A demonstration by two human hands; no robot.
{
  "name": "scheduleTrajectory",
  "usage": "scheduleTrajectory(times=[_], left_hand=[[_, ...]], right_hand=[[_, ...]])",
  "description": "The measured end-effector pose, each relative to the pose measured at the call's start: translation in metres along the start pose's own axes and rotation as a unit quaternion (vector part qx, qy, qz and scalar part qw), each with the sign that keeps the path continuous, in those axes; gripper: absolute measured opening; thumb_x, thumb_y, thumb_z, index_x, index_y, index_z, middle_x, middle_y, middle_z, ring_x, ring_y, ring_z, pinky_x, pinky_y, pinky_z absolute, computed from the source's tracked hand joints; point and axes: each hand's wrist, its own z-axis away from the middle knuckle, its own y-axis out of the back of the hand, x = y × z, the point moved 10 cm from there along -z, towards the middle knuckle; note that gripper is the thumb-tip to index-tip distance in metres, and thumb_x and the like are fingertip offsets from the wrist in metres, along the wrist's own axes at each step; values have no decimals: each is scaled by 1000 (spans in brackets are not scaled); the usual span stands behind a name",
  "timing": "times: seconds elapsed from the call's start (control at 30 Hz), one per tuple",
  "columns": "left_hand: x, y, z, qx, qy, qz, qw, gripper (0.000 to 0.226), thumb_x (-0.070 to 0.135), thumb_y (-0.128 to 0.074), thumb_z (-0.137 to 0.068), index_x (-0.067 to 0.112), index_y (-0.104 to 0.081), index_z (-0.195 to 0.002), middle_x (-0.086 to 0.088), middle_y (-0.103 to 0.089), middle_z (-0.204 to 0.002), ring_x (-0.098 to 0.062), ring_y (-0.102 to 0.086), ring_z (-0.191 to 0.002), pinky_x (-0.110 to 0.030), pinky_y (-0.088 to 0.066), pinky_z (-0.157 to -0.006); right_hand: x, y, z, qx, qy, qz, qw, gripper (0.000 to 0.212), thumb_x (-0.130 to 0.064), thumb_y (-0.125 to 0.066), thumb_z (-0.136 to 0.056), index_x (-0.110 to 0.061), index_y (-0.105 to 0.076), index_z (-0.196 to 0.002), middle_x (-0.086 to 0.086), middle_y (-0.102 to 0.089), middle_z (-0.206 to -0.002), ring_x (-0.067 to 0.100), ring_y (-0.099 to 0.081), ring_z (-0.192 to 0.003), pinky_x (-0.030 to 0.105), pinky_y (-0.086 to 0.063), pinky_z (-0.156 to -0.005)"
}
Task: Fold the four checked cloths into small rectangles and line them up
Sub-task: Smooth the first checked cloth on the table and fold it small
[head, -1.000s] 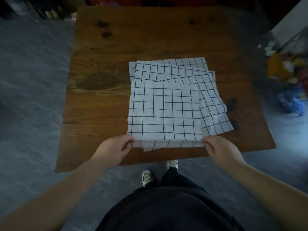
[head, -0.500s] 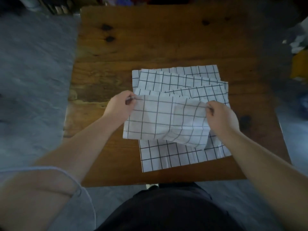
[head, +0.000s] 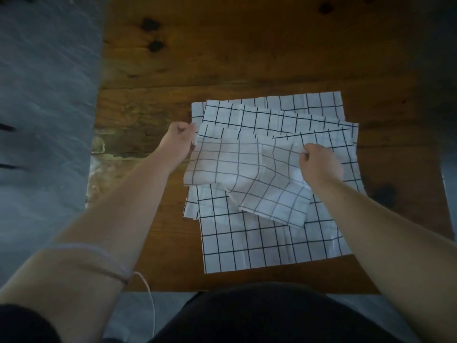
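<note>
Above a knotty wooden table (head: pixel 247 58) on grey floor (head: pixel 44 95), left hand (head: pixel 179 142) and right hand (head: pixel 320 164) pinch one checked cloth (head: pixel 235 169) between curled fingers (head: pixel 305 154).

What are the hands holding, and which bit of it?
The top checked cloth. The left hand pinches its far left corner, and the right hand pinches its far edge further right.

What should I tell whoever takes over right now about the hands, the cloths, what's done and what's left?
Left hand: pinches the top checked cloth at its far left corner.
Right hand: pinches its far right edge.
That cloth hangs doubled over, mid-fold, above the pile of flat checked cloths on the wooden table.
Done: first fold begun. Left: finish it, fold the others, line all up.
</note>
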Motion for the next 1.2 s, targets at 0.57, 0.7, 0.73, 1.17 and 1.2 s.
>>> scheduleTrajectory(times=[0.57,0.7,0.73,1.17,1.2], left_hand=[[-122,-1,101,16,-18,215,976,43,0,-42,-100,28,-67,-120,8,-69,-125,-15,-61,-121,-47,-44,-113],[-108,-19,109,-23,-56,60,996,55,3,-55,-96,30,-52,-143,17,-58,-137,-12,-56,-127,-36,-46,-106],[-101,-22,112,-20,-70,42,996,52,11,-60,-98,27,-49,-146,17,-57,-137,-9,-53,-125,-31,-44,-103],[-113,-9,123,0,-67,-27,997,30,37,-51,-104,11,-65,-109,-3,-63,-83,-13,-53,-62,-27,-43,-56],[-122,-10,125,-9,-60,-47,997,30,37,-50,-104,11,-65,-105,-2,-64,-84,-13,-56,-66,-27,-44,-58]], right_hand=[[-11,-64,182,-112,133,-24,984,48,-19,-47,-103,-20,-40,-151,-4,-39,-156,12,-28,-148,28,-24,-121],[-5,-87,193,-130,129,19,983,56,-26,-42,-104,-22,-29,-158,-3,-24,-166,16,-17,-155,39,-22,-126],[-5,-89,193,-128,129,28,983,57,-27,-42,-104,-22,-28,-159,-2,-23,-166,16,-16,-155,41,-22,-127],[10,-69,200,-95,121,65,986,57,-21,-46,-101,-20,-31,-156,-2,-33,-159,15,-27,-150,34,-18,-124],[12,-68,202,-94,123,72,985,58,-21,-47,-100,-19,-30,-156,-2,-33,-159,15,-26,-150,33,-17,-124]])
